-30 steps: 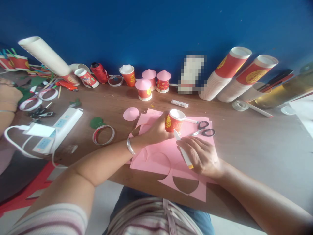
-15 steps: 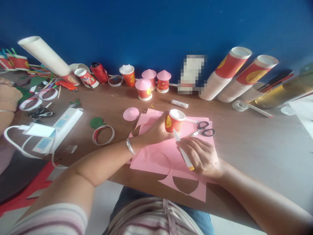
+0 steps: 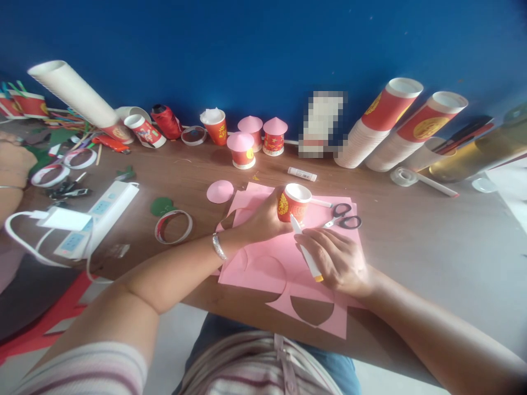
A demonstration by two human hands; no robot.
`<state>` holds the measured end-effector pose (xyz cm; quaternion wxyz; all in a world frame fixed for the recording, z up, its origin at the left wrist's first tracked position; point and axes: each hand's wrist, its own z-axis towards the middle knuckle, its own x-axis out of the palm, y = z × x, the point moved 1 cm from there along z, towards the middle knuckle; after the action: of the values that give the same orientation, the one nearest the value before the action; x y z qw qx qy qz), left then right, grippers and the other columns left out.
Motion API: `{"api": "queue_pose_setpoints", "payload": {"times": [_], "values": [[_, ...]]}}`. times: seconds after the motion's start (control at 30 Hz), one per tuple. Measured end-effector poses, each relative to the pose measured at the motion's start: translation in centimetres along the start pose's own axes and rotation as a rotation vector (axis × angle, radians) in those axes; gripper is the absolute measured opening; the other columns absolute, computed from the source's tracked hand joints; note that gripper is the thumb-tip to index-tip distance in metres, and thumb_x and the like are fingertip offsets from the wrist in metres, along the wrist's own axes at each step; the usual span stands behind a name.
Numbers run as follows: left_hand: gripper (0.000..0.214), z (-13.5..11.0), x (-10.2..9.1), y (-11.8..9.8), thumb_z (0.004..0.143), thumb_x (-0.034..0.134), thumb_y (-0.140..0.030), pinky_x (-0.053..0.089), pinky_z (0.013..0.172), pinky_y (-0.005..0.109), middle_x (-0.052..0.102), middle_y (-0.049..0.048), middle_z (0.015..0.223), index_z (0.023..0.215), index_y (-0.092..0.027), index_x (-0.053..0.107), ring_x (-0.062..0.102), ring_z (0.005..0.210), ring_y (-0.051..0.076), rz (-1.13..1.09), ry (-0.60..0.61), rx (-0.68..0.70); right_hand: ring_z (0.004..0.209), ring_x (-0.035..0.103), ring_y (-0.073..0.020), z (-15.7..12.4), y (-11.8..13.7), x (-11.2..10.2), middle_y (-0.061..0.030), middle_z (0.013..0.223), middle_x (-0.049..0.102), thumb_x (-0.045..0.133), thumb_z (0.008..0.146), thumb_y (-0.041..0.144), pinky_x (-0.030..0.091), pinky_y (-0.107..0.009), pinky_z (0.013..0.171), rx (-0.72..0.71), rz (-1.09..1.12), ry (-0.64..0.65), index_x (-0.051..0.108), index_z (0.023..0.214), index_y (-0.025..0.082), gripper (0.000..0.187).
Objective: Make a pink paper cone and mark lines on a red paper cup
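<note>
A red paper cup (image 3: 293, 209) with gold print and a white rim stands tilted in my left hand (image 3: 269, 217), whose fingers are wrapped round its left side. My right hand (image 3: 334, 257) is closed on a slim white pointed tool (image 3: 312, 263) with a yellow end; its exact kind is unclear. The tool's tip is at the lower front of the cup; whether it pierces the wall I cannot tell. Under both hands lie pink paper sheets (image 3: 259, 269) with round cut-outs. Black-handled scissors (image 3: 343, 215) rest on the paper, right of the cup.
Behind stand cups with pink cone tops (image 3: 275, 134) and a glue stick (image 3: 302, 174). Stacked paper cups (image 3: 373, 123) lean on the blue wall at right. Left are a pink cone (image 3: 220, 191), a tape roll (image 3: 173, 226), a power strip (image 3: 99, 219) and another person's arm (image 3: 14, 170).
The white tool in my right hand has shifted slightly left and up against the cup, its yellow end moving with it. My left hand and the cup stay nearly still.
</note>
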<state>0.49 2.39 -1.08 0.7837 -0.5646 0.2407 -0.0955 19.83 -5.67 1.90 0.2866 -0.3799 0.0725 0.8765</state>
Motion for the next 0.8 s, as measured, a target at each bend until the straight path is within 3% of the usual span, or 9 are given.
{"api": "queue_pose_setpoints", "payload": {"times": [0.13, 0.37, 0.5, 0.63, 0.8], "values": [[0.055, 0.0, 0.0, -0.1, 0.077, 0.087, -0.037, 0.053, 0.079, 0.034, 0.064, 0.0065, 0.106, 0.114, -0.022, 0.049, 0.06, 0.091, 0.019, 0.014, -0.003, -0.002, 0.081, 0.072, -0.0207, 0.1, 0.1, 0.0, -0.0114, 0.092, 0.076, 0.055, 0.098, 0.004, 0.064, -0.035, 0.072, -0.022, -0.03, -0.016, 0.066, 0.118, 0.01, 0.023], [0.05, 0.1, -0.1, 0.4, 0.077, 0.087, -0.032, 0.053, 0.079, 0.033, 0.063, 0.0044, 0.104, 0.108, -0.021, 0.049, 0.059, 0.09, 0.017, 0.005, -0.025, 0.035, 0.08, 0.072, -0.0191, -0.2, 0.2, -0.3, -0.0084, 0.09, 0.074, 0.054, 0.097, 0.006, 0.065, -0.035, 0.071, -0.054, -0.021, -0.021, 0.066, 0.118, 0.013, 0.025], [0.049, 0.1, -0.2, 0.7, 0.081, 0.085, -0.039, 0.054, 0.079, 0.034, 0.063, 0.004, 0.103, 0.109, -0.022, 0.05, 0.06, 0.09, 0.018, -0.12, -0.005, -0.014, 0.08, 0.071, -0.0186, -0.5, 0.2, -0.3, -0.0063, 0.09, 0.073, 0.058, 0.094, 0.008, 0.066, -0.036, 0.072, -0.083, 0.03, -0.022, 0.067, 0.119, 0.018, 0.029], [0.05, 0.0, -0.4, 0.5, 0.083, 0.084, -0.048, 0.055, 0.076, 0.033, 0.064, 0.0033, 0.1, 0.111, -0.022, 0.052, 0.061, 0.086, 0.017, -0.192, 0.038, -0.051, 0.078, 0.07, -0.0197, -0.9, 0.0, -0.1, -0.0081, 0.088, 0.072, 0.056, 0.092, 0.009, 0.065, -0.038, 0.072, -0.137, 0.065, -0.037, 0.068, 0.115, 0.015, 0.026], [0.05, -0.2, -0.7, -0.1, 0.081, 0.088, -0.043, 0.055, 0.082, 0.034, 0.064, 0.0045, 0.102, 0.111, -0.021, 0.054, 0.061, 0.092, 0.018, -0.264, 0.022, -0.127, 0.09, 0.074, -0.0225, -1.5, -0.7, 0.3, -0.0107, 0.101, 0.077, 0.054, 0.094, 0.007, 0.065, -0.04, 0.078, -0.017, 0.048, -0.052, 0.064, 0.127, 0.019, 0.037]]}}
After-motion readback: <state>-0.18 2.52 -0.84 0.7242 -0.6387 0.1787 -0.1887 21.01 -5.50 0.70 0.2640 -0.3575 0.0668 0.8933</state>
